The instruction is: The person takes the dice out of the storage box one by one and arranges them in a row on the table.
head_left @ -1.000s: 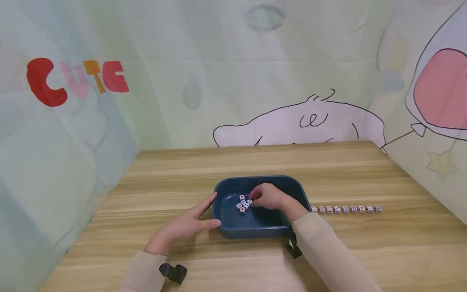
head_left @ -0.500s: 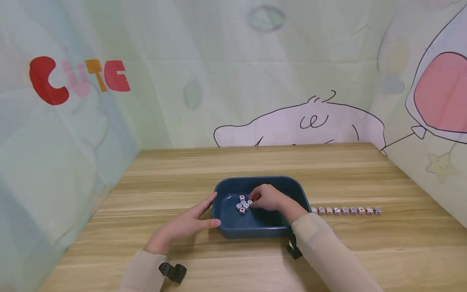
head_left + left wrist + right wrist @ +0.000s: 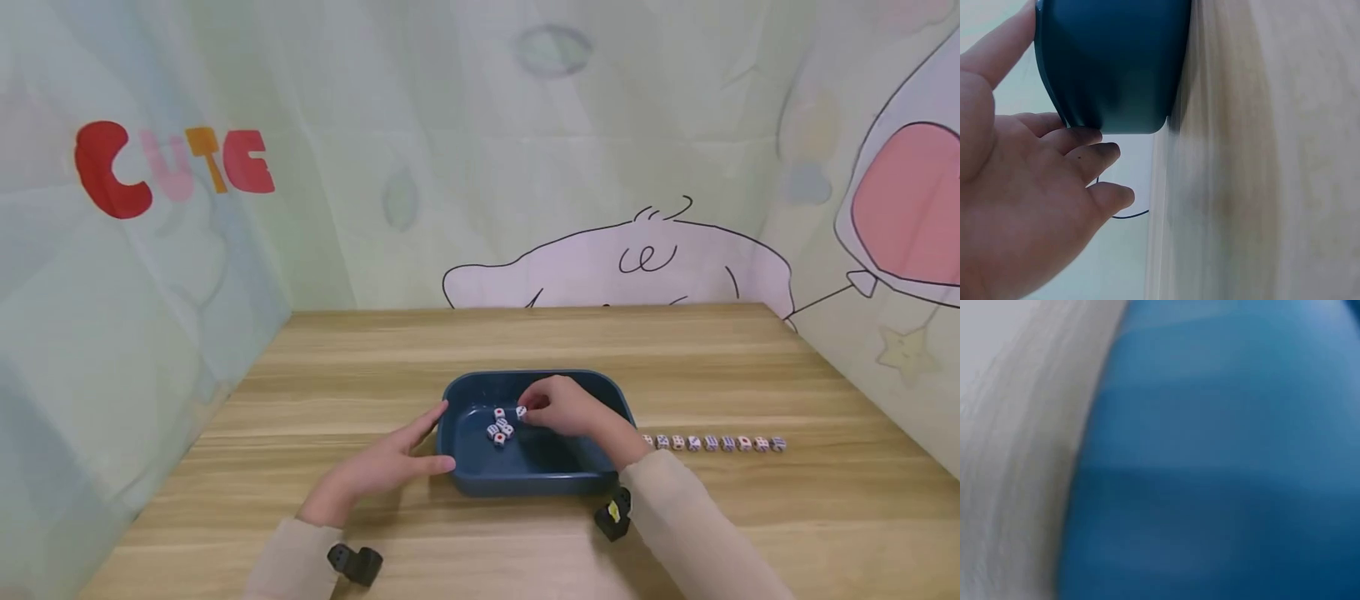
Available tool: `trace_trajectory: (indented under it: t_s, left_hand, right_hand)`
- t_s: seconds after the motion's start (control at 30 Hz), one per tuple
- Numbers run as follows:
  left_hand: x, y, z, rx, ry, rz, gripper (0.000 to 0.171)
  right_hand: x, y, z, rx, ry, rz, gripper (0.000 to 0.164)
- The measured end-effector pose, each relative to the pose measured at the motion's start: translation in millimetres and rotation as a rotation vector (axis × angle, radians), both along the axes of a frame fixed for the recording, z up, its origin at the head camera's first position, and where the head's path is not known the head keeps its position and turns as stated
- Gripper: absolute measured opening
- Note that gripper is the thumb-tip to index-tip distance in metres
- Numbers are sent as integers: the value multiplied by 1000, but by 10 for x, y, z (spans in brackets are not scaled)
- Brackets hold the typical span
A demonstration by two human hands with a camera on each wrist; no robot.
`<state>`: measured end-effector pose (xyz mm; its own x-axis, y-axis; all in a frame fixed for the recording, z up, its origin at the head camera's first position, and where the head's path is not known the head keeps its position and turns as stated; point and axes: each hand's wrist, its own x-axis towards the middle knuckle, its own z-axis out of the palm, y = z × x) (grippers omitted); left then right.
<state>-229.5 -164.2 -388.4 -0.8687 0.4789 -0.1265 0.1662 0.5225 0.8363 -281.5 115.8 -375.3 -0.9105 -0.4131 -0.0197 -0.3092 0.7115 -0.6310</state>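
A dark blue rectangular tray (image 3: pixel 525 483) sits on the wooden table. Inside it, left of centre, lies a small cluster of white dice (image 3: pixel 500 428). My right hand (image 3: pixel 566 406) reaches into the tray and pinches one die (image 3: pixel 521 412) at its fingertips, just right of the cluster. My left hand (image 3: pixel 393 457) touches the tray's left end with thumb and fingers extended. In the left wrist view, the fingers of the left hand (image 3: pixel 1041 181) lie against the tray's wall (image 3: pixel 1113 69). Only the tray's blurred blue side (image 3: pixel 1210 456) shows in the right wrist view.
A straight row of several dice (image 3: pixel 711 443) runs rightward along the table from the tray's right side; its near end is partly hidden by the tray and right arm. A printed cloth backdrop (image 3: pixel 375 208) encloses the table (image 3: pixel 375 350) at the back and sides.
My right hand has drawn one die slightly up and right, apart from the cluster. The left hand stays at the tray's end. The head view has tilted up a little.
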Motion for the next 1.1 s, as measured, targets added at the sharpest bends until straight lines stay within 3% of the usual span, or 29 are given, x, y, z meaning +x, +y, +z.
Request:
trace_trajectory:
  t_s: [0.27, 0.57, 0.83, 1.1]
  left_hand:
    - [20, 0, -14, 8, -9, 11, 84]
    - [24, -7, -17, 19, 7, -8, 84]
    - [36, 7, -10, 25, -1, -6, 84]
    - [41, 0, 7, -3, 1, 17, 85]
  right_hand:
    - [206, 312, 229, -89, 49, 58, 17]
    - [439, 941, 425, -133, 51, 33, 19]
    - [623, 1661, 434, -98, 83, -41, 23]
    - [702, 2335, 273, 23, 99, -154, 25]
